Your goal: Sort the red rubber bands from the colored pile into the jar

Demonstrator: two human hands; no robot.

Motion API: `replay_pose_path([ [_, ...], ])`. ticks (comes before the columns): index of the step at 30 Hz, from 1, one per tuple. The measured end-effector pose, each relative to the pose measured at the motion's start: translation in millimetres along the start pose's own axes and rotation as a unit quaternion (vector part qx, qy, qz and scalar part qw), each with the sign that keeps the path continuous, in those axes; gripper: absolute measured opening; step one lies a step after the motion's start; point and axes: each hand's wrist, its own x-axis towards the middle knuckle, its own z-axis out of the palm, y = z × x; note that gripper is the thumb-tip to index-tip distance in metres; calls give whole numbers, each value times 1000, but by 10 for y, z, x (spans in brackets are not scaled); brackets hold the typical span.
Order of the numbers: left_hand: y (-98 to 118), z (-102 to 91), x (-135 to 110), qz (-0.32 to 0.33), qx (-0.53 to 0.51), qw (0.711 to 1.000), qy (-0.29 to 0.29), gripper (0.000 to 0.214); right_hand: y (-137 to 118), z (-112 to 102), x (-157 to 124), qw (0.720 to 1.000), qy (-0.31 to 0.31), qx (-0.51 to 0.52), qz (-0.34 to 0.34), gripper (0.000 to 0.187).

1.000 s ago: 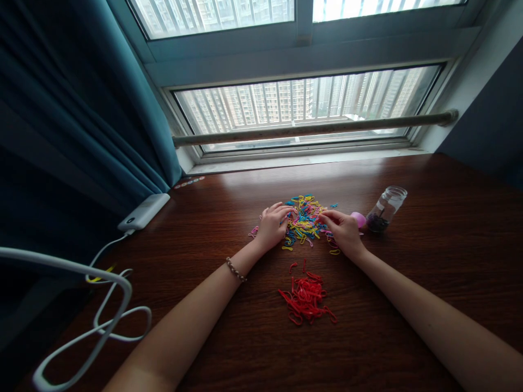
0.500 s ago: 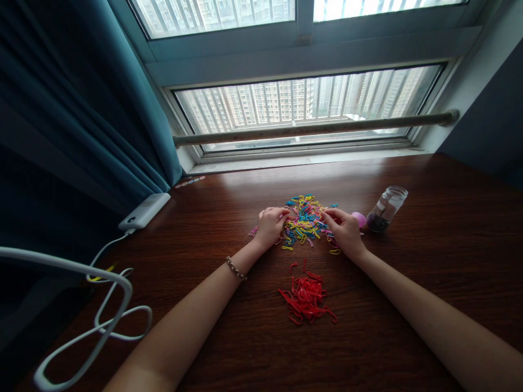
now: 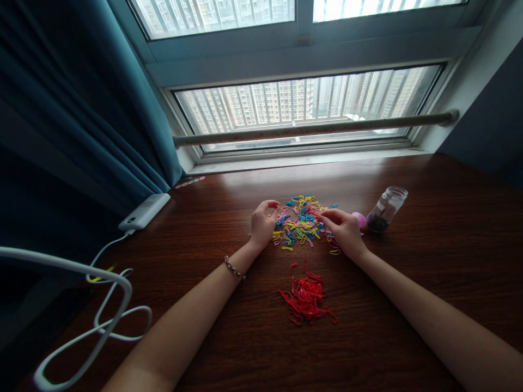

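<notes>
A heap of small mixed-colour elastic bands (image 3: 300, 220) in yellow, blue and pink lies on the dark wooden table (image 3: 429, 256). My left hand (image 3: 262, 224) rests at the heap's left edge, fingers curled with the tips raised just off the bands. At the right edge of the heap sits my right hand (image 3: 344, 229), its thumb and forefinger pinched together; what they hold is too small to name. Nearer to me lies a separate pile of red bands (image 3: 306, 298).
A small glass jar (image 3: 384, 208) with dark bits inside stands right of the heap, a pink lid (image 3: 359, 219) beside it. A white power bank (image 3: 144, 211) with a looping white cable (image 3: 102, 321) lies at the left by the teal curtain (image 3: 81, 109). The window sill runs along the back.
My left hand has pulled a little left and lifted its fingers off the heap, leaving more bands showing. The right hand has hardly moved.
</notes>
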Motion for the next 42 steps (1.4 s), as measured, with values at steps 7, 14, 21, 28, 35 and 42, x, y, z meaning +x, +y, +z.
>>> replay_pose_path([
  [7, -151, 19, 56, -80, -117, 989, 49, 15, -243, -22, -47, 914, -385, 82, 95, 27],
  [14, -50, -6, 44, -27, -105, 992, 58, 13, -215, -1, -75, 974, -192, -100, -60, 34],
  [21, 381, -117, -171, 87, -103, 969, -206, 12, 32, 16, -6, 950, -155, -221, -158, 29],
  [28, 670, 7, -536, 291, -20, 840, -457, 18, 148, 15, 48, 973, -73, -186, -112, 34],
  [35, 604, 23, -502, 335, -19, 869, -365, 15, 40, 26, -19, 938, -264, -146, -172, 31],
  [42, 368, 9, -233, 257, 150, 935, -193, 33, 24, 1, -1, 966, -154, -129, -164, 30],
])
